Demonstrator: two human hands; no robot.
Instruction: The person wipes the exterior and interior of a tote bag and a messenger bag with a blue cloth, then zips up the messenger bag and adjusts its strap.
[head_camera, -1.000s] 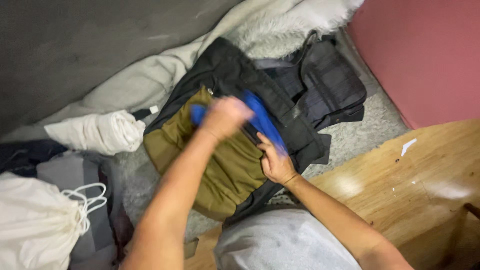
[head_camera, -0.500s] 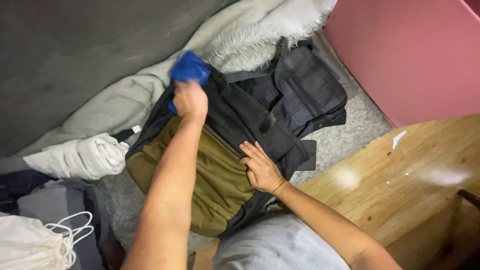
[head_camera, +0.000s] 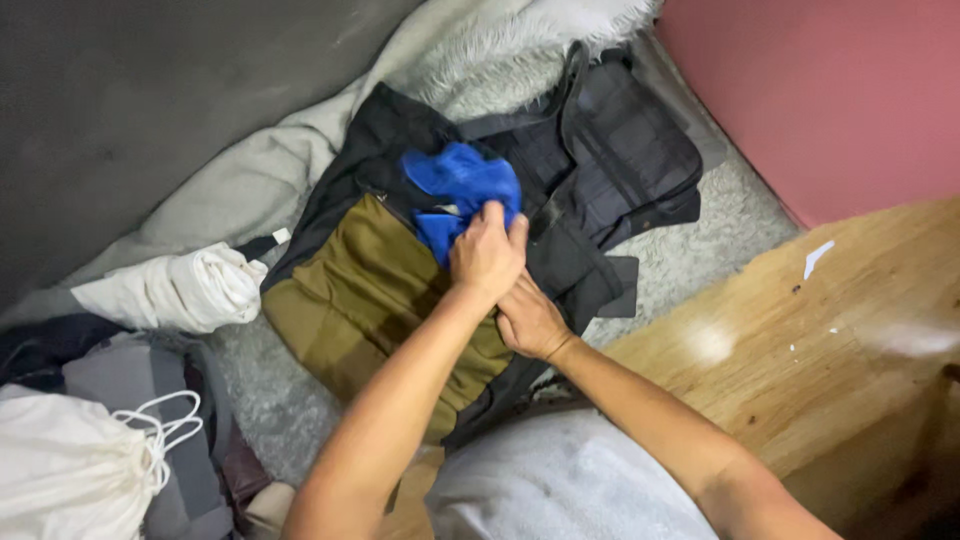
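Though partly covered by the left hand (head_camera: 487, 255), lies bunched on the black upper panel of the olive and black bag (head_camera: 365, 300): blue cloth (head_camera: 460, 180). Sits directly beyond the knuckles, away from the body, toward the top of the view. Long axis slanting from upper left down to lower right, with the lower end drawn in under the fingers. Left hand closed, fingers curled tight on the cloth's near edge; the nearer of the two by far, already on it. Right hand (head_camera: 530, 322) tucked just below and behind the left, touching it. Seems to press on the bag's black flap, but cannot tell how far open or whether gripping anything, since fingertips hidden behind the left hand. Both forearms converging from below, left from lower left, right from lower right.

Surface: bag flat on a grey shaggy rug (head_camera: 705, 250), olive panel toward the body, black top away. Second black bag (head_camera: 625, 155) overlapping it at upper right, straps loose.

Room: wooden floor (head_camera: 810, 330) to the right of the rug, with a scrap of white paper (head_camera: 817, 259) on it. Pink panel (head_camera: 830, 90) at upper right. Dark grey upholstery (head_camera: 150, 90) at upper left, pale fleecy blanket (head_camera: 500, 45) draped along its foot. Rolled white cloth (head_camera: 175, 290) just left of the bag. White drawstring sack (head_camera: 60, 470) at lower left, well apart. Grey-clad knee (head_camera: 560, 485) at bottom centre.
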